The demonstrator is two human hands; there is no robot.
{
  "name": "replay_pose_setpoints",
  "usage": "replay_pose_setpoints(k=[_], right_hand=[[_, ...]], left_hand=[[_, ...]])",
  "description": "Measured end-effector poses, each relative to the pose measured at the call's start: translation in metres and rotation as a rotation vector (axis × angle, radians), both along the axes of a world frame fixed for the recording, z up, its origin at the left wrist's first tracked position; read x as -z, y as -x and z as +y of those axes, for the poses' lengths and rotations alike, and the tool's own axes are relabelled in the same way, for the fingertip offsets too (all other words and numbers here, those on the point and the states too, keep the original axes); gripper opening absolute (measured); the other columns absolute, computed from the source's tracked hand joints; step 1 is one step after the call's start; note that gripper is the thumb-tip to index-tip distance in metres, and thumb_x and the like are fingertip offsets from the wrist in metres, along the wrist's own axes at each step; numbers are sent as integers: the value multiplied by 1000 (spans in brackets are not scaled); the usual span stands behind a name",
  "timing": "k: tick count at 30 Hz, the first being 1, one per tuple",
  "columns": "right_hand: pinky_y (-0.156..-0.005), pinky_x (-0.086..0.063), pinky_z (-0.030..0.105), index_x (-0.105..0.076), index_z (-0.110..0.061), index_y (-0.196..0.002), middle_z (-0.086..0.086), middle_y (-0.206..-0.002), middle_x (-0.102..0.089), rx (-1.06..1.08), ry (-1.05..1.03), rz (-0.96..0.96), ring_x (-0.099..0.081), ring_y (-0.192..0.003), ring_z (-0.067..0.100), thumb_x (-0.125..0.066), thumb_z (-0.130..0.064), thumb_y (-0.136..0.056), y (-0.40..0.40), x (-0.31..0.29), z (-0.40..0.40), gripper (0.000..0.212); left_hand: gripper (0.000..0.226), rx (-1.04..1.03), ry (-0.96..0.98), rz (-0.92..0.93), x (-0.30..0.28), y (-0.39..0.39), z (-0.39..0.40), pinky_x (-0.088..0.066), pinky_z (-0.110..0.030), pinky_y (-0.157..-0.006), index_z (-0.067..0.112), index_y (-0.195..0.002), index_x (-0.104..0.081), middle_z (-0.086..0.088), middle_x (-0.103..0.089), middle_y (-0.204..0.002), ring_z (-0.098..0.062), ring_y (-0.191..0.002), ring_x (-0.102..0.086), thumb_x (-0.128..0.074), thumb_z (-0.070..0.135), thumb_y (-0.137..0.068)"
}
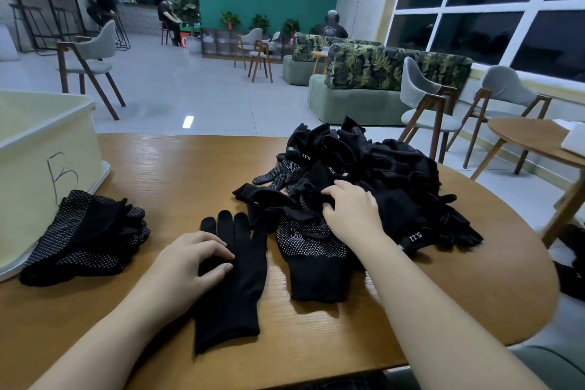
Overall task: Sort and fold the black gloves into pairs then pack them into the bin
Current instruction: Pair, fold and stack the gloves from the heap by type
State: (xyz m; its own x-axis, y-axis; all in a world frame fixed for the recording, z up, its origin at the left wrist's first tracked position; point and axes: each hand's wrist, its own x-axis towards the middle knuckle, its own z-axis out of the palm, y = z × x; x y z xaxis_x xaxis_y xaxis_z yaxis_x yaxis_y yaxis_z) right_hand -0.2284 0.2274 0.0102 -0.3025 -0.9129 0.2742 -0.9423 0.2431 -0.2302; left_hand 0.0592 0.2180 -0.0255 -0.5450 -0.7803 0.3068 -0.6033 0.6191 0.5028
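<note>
Flat black glove (232, 275) beside heaped gloves (373, 180); cream bin (38, 149) left.

We see the pale plastic bin (41, 149) at the round wooden table's (177, 165) left edge, folded dotted black gloves (85, 237) before it, one flat black glove (234, 279) centred, the loose black glove heap (380, 174) right.

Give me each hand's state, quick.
Left hand: open, fingers resting on the flat glove.
Right hand: fingers curled into the glove pile, gripping a glove.

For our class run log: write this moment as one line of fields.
left hand: rests on flat glove | right hand: reaching into glove pile | folded stack: beside bin | stage: sorting
</note>
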Motion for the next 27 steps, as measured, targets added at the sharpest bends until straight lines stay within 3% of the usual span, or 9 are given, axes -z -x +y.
replay_pose_setpoints(k=[2, 4, 6, 8, 10, 14, 18, 23, 27], right_hand=[[-116, -16, 45, -56, -28, -128, -5, -146, -41, 0, -12, 29, -33, -136, 18, -48, -26, -95, -2, -1, -2, 34], [-115, -20, 42, -65, -22, -118, -3, -138, -50, -30, 105, 45, -38, -132, 19, -49, -16, -91, -4, -4, -5, 32], [-108, -29, 37, -71, -13, -106, 2, -123, -62, -109, 291, -35, -48, -122, 22, -48, -4, -87, -10, -11, -8, 31], [-100, -36, 32, -67, -10, -113, 3, -118, -64, -195, 320, -153, -52, -117, 21, -45, -5, -91, -21, -23, -16, 31], [-98, -39, 32, -61, -13, -124, 3, -123, -62, -255, 212, -145, -51, -119, 20, -39, -12, -98, -29, -31, -33, 34], [-93, -45, 36, -60, -18, -125, 5, -128, -57, -264, -119, 104, -48, -119, 26, -37, -11, -95, -34, -31, -72, 38], [-98, -38, 40, -52, -25, -133, 3, -139, -42, -273, -345, 359, -30, -129, 26, -39, -22, -98, -37, -22, -91, 38], [-101, -31, 47, -38, -39, -141, 2, -151, -31, -245, -555, 380, -21, -133, 29, -34, -19, -100, -42, -22, -104, 46], [-96, -27, 45, -52, -23, -130, 6, -137, -44, -193, -582, 335, -24, -130, 29, -33, -8, -95, -47, -21, -102, 42]], left_hand=[[19, 0, 0, 4, -1, 0, 1, -27, -2, -87, 48, -84, -61, 28, -55, -102, 13, -109, -40, -70, 31, -83], [19, 0, -1, 2, -1, 0, 1, -27, -1, -86, 48, -84, -61, 28, -55, -101, 13, -109, -40, -70, 31, -83], [19, -1, -5, 5, -2, 0, 1, -27, -1, -86, 47, -83, -61, 28, -55, -101, 12, -109, -40, -69, 30, -83], [18, -1, -8, 9, -2, 0, 1, -28, -2, -87, 45, -84, -62, 27, -55, -101, 11, -108, -41, -69, 29, -84], [18, -3, -11, 15, -2, 0, 0, -29, -3, -87, 45, -85, -63, 28, -55, -101, 11, -108, -42, -68, 28, -85], [20, -22, -6, 24, 0, -2, -1, -29, -4, -88, 46, -86, -61, 29, -55, -101, 10, -108, -43, -68, 27, -85], [20, -35, -13, 42, 1, -4, -2, -28, -2, -88, 45, -86, -61, 29, -55, -101, 11, -108, -41, -67, 26, -86], [24, -26, -20, 59, 2, -4, -3, -29, -4, -88, 47, -83, -59, 29, -56, -100, 11, -107, -42, -68, 24, -85], [27, -22, -20, 65, 2, -4, -4, -30, -7, -88, 47, -81, -58, 28, -56, -99, 9, -106, -44, -69, 23, -84]])
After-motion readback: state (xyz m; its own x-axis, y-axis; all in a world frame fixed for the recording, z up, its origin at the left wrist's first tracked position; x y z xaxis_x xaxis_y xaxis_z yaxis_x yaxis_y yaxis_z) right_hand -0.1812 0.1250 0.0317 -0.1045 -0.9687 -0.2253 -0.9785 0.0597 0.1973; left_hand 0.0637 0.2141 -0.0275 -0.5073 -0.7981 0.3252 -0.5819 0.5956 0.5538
